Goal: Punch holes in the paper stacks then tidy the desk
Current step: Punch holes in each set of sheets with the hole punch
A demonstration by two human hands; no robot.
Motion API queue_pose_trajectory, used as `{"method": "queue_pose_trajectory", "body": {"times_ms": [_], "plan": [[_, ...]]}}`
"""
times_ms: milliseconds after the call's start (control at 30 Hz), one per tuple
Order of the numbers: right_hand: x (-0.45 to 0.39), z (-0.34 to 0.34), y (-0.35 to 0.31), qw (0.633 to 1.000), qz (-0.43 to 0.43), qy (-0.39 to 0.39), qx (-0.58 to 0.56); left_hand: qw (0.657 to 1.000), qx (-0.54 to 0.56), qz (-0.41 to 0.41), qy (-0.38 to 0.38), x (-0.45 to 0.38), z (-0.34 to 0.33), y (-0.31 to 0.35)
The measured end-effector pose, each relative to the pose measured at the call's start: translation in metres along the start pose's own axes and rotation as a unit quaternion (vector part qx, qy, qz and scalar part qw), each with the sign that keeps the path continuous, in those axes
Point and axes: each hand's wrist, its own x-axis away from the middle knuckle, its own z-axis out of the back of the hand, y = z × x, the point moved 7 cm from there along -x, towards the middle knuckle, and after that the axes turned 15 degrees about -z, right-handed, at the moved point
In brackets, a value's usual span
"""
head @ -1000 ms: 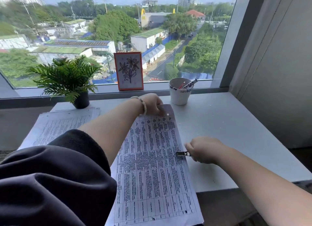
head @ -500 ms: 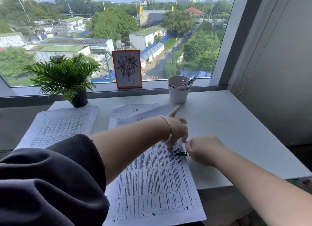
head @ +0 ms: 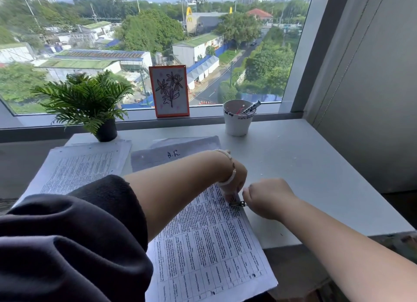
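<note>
Paper stack (head: 209,245): left hand (head: 234,182) has come down from its far edge, fingertips now pressing beside the punch (head: 238,203) gripped in right hand (head: 268,198), steadying for a punch.

the desk (head: 304,166) fills the middle of the frame under the window. a paper stack (head: 216,252) lies at lower centre, its near end hanging over the desk's front edge. a second stack (head: 83,166) lies at centre left. behind that, the potted plant (head: 90,103). the framed drawing (head: 170,91) stands on the sill at upper centre, the cup (head: 237,121) to its right on the desk.
</note>
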Motion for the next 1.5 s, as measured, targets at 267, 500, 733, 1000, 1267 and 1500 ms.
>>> {"method": "queue_pose_trajectory", "body": {"times_ms": [267,500,733,1000,1267,1500], "plan": [[-0.001,0.005,0.006,0.999,-0.026,-0.036,-0.01,1.0,0.004,0.017,0.023,-0.011,-0.004,-0.009],[-0.003,0.005,0.01,0.991,-0.057,-0.123,-0.006,0.996,0.022,0.087,0.004,-0.047,-0.045,-0.048],[0.012,-0.007,0.022,0.982,-0.062,-0.172,-0.037,0.997,0.035,0.062,0.033,0.014,-0.006,-0.032],[0.026,-0.016,0.026,0.98,-0.043,-0.189,-0.045,0.993,0.036,0.085,0.075,0.033,0.006,-0.043],[0.029,-0.015,0.032,0.987,-0.033,-0.151,-0.029,0.992,0.02,0.088,0.086,0.042,0.014,-0.057],[0.032,-0.013,0.037,0.995,-0.029,-0.099,-0.003,0.992,0.033,0.081,0.085,0.047,0.019,-0.039]]}}
